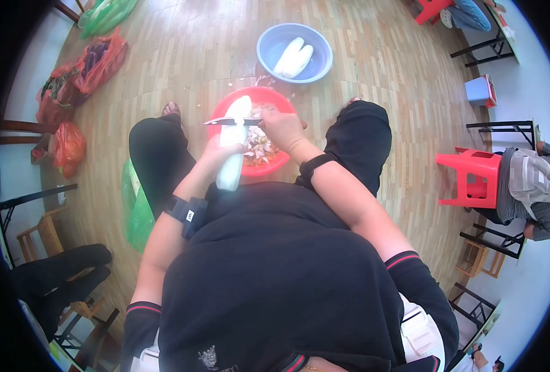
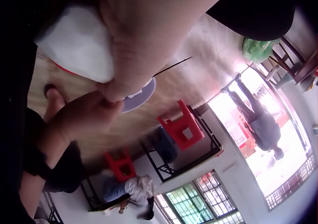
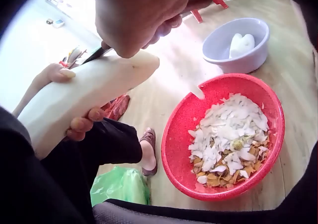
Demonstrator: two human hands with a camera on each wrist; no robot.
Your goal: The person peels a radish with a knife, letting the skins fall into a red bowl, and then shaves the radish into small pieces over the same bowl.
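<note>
A long white peeled radish [image 1: 231, 161] lies slanted above the red basin [image 1: 279, 162]. My left hand [image 1: 216, 154] grips its lower middle, thumb on one side and fingertips on the other, as the right wrist view shows. My right hand [image 1: 281, 129] holds the knife [image 1: 222, 121] by its handle, the blade lying across the upper part of the radish. In the right wrist view a thin white strip [image 3: 198, 92] is over the rim of the basin, which holds white pieces [image 3: 233, 124] and brownish peelings [image 3: 218, 178].
Beyond the red basin stands a blue basin [image 1: 265, 62] with white radishes [image 1: 294, 59]. Red bags [image 1: 101, 62] and green bags [image 1: 140, 214] lie on the floor at the left. A red stool [image 1: 473, 177] and a seated person are at the right.
</note>
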